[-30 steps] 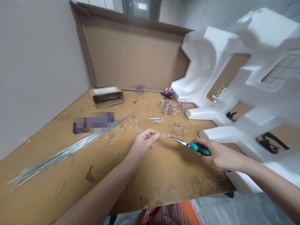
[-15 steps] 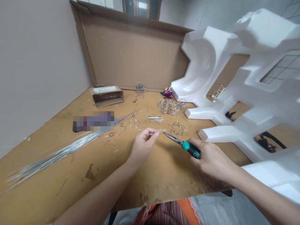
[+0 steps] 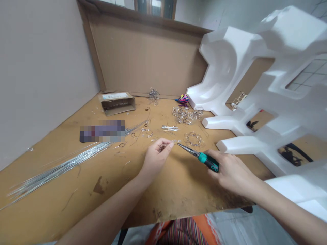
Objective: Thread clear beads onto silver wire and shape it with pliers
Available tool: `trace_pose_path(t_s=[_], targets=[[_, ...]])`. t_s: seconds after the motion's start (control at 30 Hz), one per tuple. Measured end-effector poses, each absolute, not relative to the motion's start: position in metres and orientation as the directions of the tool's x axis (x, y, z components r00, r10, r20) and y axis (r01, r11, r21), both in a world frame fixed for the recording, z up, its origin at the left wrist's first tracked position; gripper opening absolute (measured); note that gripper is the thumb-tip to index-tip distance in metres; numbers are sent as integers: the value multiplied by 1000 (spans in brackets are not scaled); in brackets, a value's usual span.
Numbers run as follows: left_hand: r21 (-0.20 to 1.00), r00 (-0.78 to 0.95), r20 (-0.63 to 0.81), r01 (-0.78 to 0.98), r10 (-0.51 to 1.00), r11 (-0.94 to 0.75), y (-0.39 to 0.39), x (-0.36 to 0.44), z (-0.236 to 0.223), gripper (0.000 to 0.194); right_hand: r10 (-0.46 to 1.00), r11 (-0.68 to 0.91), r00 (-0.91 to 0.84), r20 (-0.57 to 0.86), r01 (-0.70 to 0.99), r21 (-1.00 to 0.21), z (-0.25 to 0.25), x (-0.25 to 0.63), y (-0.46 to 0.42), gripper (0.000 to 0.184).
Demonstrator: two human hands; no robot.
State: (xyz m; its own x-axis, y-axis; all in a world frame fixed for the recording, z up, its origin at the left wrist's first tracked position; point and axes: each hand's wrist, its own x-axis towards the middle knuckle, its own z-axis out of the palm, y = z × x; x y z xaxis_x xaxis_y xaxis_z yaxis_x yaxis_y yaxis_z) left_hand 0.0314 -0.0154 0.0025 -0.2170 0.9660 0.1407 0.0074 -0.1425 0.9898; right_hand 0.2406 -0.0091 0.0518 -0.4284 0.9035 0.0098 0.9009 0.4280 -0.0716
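Observation:
My left hand [image 3: 158,153] pinches a thin wire piece with small clear beads [image 3: 176,141] between thumb and forefinger, above the middle of the table. Wrapped round the teal and black handles of needle-nose pliers [image 3: 195,153] is my right hand [image 3: 231,172]. The plier tips are close to the beaded wire, just right of my left fingertips; whether the jaws grip it I cannot tell. Behind the pliers lies a ring of beaded wire [image 3: 194,139]. Short cut wires [image 3: 170,128] lie in a small bundle beyond my left hand.
Long silvery wires [image 3: 76,163] spread across the left of the table [image 3: 122,194]. An open cardboard box [image 3: 117,103] stands at the back left. Tangled beaded wire pieces [image 3: 185,115] lie near a colourful small object [image 3: 183,99]. White foam packing [image 3: 222,64] borders the right side.
Both hands and the pliers stay in almost the same place. The view has shifted very slightly; nothing has visibly been taken up or let go.

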Motion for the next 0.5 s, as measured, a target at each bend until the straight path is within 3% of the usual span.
trace_pose_path(t_s=[0.33,0.5], targets=[[990,-234,129,-16,964,-137,-16,32,3,14,898,435,-438,51,899,54,53,235,-9,15],[989,-245,149,35,958,-145,-14,33,-2,15,853,421,-483,199,861,284,49,235,-12,24]])
